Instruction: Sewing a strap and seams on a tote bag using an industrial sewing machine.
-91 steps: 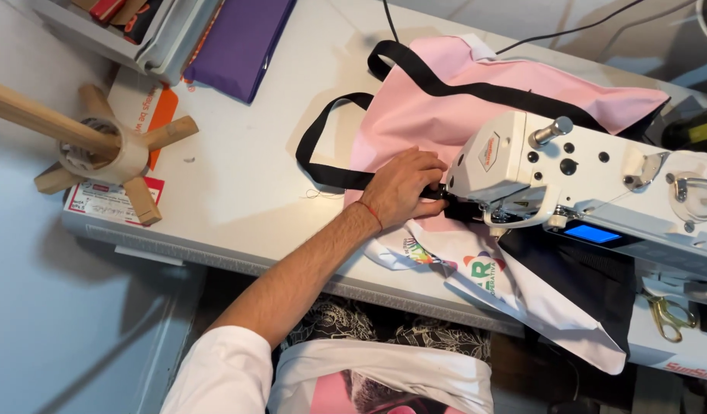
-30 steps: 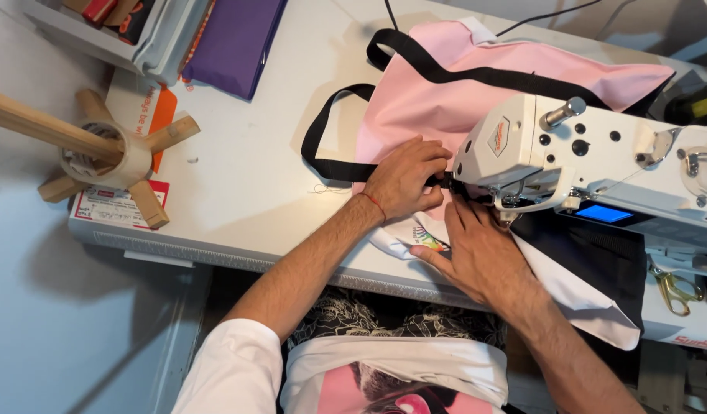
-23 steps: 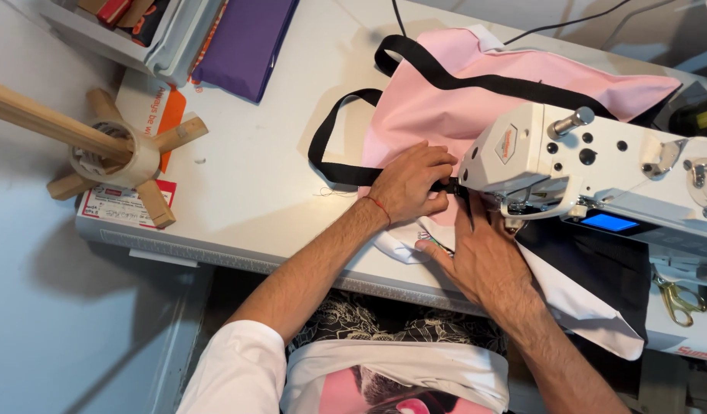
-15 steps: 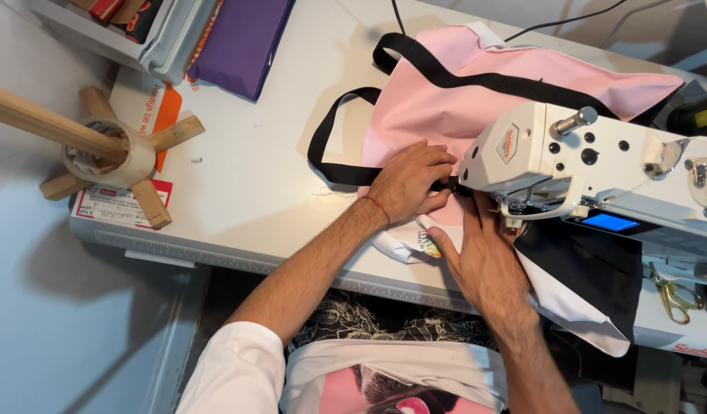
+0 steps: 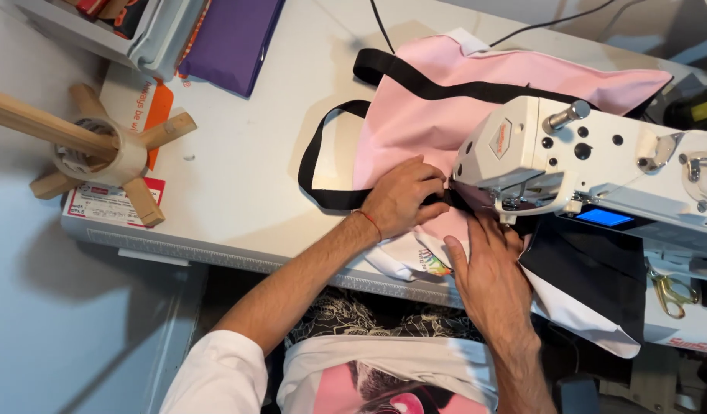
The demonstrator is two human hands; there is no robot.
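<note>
The sewing machine (image 5: pixel 591 165) hides its own needle and the seam beneath its head, and the right edge cuts off its body. The left hand (image 5: pixel 403 198) covers part of the black strap (image 5: pixel 315 165). The right hand (image 5: pixel 491 276) hides the fabric below it (probably white lining). The scissors (image 5: pixel 670 290) are blurred.

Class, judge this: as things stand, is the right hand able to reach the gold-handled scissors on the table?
Probably yes: the right hand lies flat on the fabric, holding nothing, and only black cloth lies between it and the scissors.
</note>
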